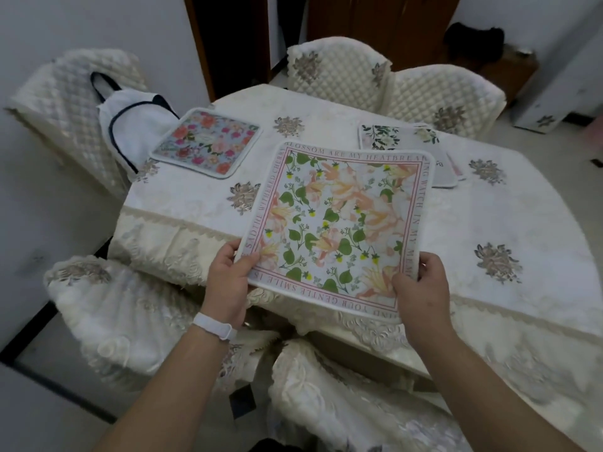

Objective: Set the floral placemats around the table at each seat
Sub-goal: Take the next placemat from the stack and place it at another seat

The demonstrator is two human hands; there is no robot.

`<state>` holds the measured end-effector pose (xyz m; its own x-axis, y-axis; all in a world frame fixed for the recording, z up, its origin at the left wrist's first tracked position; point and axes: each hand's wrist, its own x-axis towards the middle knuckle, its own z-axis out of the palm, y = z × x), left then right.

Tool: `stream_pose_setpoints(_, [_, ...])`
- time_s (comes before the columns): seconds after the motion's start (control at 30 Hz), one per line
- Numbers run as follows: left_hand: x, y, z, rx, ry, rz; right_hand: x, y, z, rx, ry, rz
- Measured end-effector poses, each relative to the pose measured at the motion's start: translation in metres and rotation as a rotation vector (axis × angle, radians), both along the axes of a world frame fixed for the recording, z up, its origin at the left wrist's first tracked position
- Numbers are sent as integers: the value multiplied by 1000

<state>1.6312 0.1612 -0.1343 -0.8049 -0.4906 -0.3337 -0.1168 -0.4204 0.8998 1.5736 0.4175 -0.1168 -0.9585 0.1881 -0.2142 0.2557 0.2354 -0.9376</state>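
I hold a square placemat with peach flowers, green leaves and a pink lettered border, tilted above the near edge of the table. My left hand grips its near left corner; my right hand grips its near right corner. A blue placemat with pink and red flowers lies flat at the far left of the table. A stack of pale placemats with green leaves lies at the far middle, partly hidden behind the held one.
The table wears a cream embroidered cloth. Quilted cream chairs stand at the far left, far side and far right. Two covered chairs are tucked in just below me. A white bag with dark trim hangs on the left chair.
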Motion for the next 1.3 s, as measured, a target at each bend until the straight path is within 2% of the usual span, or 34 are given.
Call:
stream_pose_setpoints(0.23, [10, -1, 17, 25, -38, 92, 7, -13, 7, -69, 6, 56])
stream_pose_setpoints(0.47, [24, -3, 21, -102, -92, 30, 16, -17, 4, -103, 12, 142])
stream_pose_setpoints(0.67, [21, -30, 8, -53, -115, 46, 19, -40, -2, -70, -9, 156])
stream_pose_setpoints(0.87, [-5, -95, -13, -56, -162, -21, -1, -100, -20, -17, -60, 96])
stream_pose_setpoints(1.13, [-46, -242, -51, -141, -236, -202, -5, -234, -66, 3, -239, -56])
stream_pose_setpoints(1.3, [-65, -281, -84, -123, -327, -296, -6, -277, -86, 63, -317, -127])
